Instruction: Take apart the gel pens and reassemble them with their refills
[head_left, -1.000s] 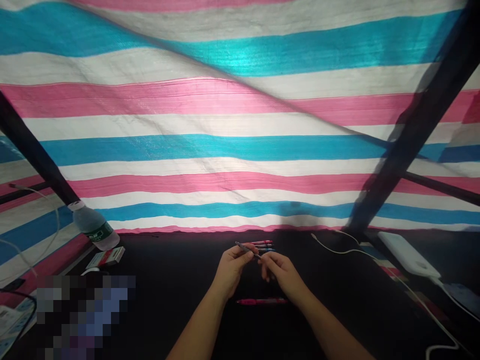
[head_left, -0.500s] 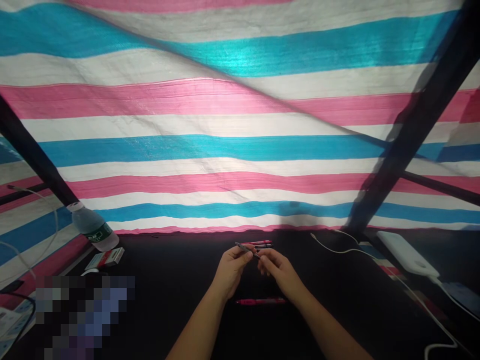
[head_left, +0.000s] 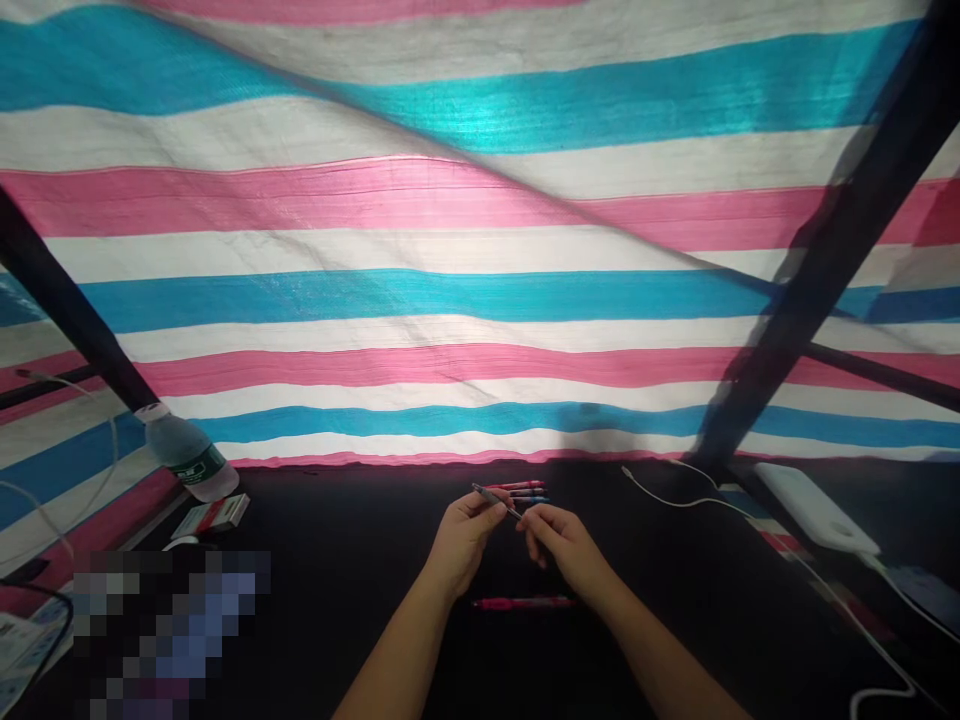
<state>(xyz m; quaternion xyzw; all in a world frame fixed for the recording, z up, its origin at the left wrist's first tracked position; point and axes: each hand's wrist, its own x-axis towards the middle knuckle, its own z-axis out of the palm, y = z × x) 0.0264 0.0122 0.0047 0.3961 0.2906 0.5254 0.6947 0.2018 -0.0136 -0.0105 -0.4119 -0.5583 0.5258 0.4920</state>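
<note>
My left hand [head_left: 465,535] grips a slim grey pen [head_left: 495,501] between thumb and fingers, holding it tilted above the dark table. The curled fingertips of my right hand [head_left: 564,545] pinch the pen's lower end. Just behind my hands lie several thin pens [head_left: 525,490] with pink, red and blue parts, partly hidden by my left hand. A pink pen [head_left: 523,603] lies crosswise on the table beneath my wrists, touching neither hand.
A striped pink, blue and white tarp [head_left: 480,300] rises behind the dark table [head_left: 360,590], crossed by dark poles [head_left: 817,270]. On the left stand a water bottle [head_left: 187,453] and a small box [head_left: 210,516]. On the right, a white power bank [head_left: 814,520] and white cable [head_left: 679,502] lie.
My right hand has shifted slightly right and down since the previous frame, uncovering the blue pen behind it. My left hand and the grey pen have barely moved.
</note>
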